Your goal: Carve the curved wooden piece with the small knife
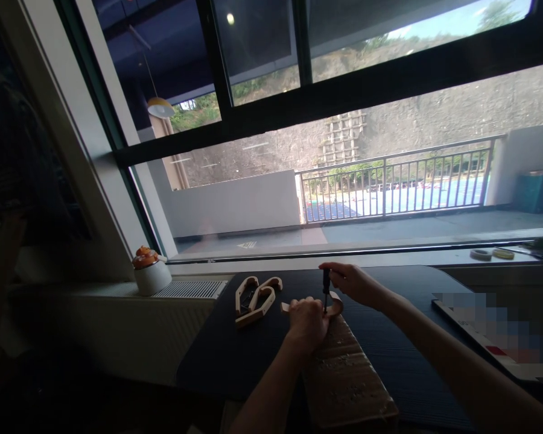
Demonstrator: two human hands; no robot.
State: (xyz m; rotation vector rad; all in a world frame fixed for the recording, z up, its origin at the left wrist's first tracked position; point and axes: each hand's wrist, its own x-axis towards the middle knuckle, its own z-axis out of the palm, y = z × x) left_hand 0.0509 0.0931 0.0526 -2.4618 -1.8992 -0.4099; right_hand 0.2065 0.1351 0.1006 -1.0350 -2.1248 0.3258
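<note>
Our right hand [347,281], right of centre, grips the screwdriver [326,282] upright at the curved wooden piece [337,305]; our left hand [308,319] clamps that piece onto the box [349,367], lower centre. Left of centre, other wooden pieces [253,316] lie on the dark table [248,361].

I log daylight from the window [326,99] at one o'clock. Deep shadow at eight; pixelated patch [502,331] at four.

Dark screwdriver [326,283] upright at a curved wooden piece [337,305]
The right hand [347,281] grips it; the left hand [306,319] holds the piece at the brown box [350,367]; wooden parts [250,317] lie on the table [253,361].
</note>
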